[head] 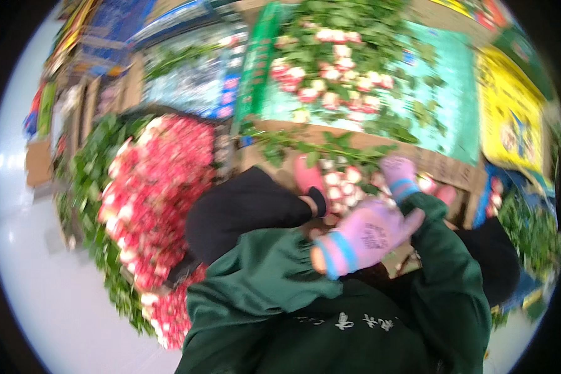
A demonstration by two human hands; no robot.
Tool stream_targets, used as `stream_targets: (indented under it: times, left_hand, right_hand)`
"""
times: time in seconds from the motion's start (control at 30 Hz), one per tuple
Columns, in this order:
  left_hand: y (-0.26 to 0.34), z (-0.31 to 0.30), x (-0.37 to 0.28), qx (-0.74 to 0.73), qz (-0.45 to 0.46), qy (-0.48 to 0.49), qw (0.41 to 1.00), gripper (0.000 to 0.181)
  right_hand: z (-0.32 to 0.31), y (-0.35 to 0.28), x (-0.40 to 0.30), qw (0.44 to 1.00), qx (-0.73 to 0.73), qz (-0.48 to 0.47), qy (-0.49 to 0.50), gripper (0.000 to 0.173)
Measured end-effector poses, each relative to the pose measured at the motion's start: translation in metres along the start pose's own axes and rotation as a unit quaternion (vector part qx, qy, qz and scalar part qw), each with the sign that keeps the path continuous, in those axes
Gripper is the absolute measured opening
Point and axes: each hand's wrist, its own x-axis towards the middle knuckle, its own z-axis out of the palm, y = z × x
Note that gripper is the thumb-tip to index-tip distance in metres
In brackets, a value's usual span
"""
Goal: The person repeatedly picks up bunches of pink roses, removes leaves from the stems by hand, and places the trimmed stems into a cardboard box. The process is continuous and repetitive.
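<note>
My left hand [367, 233], in a pink knit glove with blue cuff bands, is at the near side of a cluster of white-and-pink roses [345, 189]. Its thumb points right, away from the palm; the other fingers are blurred, so a grip cannot be made out. Farther forward, my right hand [397, 173] in a matching glove is beside the same blooms, close to a leafy rose stem [327, 148]. Whether it holds anything is hidden. The cluster lies between my pink shoes [308, 175], in front of a cardboard edge [402, 149].
Ahead, loose roses [336, 70] and foliage lie on green sheeting [458, 103]. A large mass of pink roses [168, 187] stands at my left. On the right are a yellow printed package [512, 112] and more leafy stems [528, 233]. Boxes and wrapped goods [182, 89] line the far left.
</note>
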Motion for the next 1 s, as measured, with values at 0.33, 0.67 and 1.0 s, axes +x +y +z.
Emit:
stream_targets:
  times: [0.33, 0.67, 1.0]
  left_hand:
    - [0.002, 0.007, 0.022, -0.086, 0.009, -0.044, 0.995, 0.042]
    - [-0.014, 0.018, -0.003, -0.261, -0.158, 0.028, 0.952, 0.044]
    - [0.043, -0.05, -0.115, -0.33, -0.178, 0.397, 0.838, 0.027]
  right_hand:
    - [-0.004, 0.019, 0.025, 0.983, 0.085, 0.112, -0.118, 0.024]
    - [-0.149, 0.027, -0.069, 0.86, 0.508, -0.014, 0.048, 0.036]
    - [-0.319, -0.094, -0.177, 0.704, 0.682, -0.161, 0.116, 0.053]
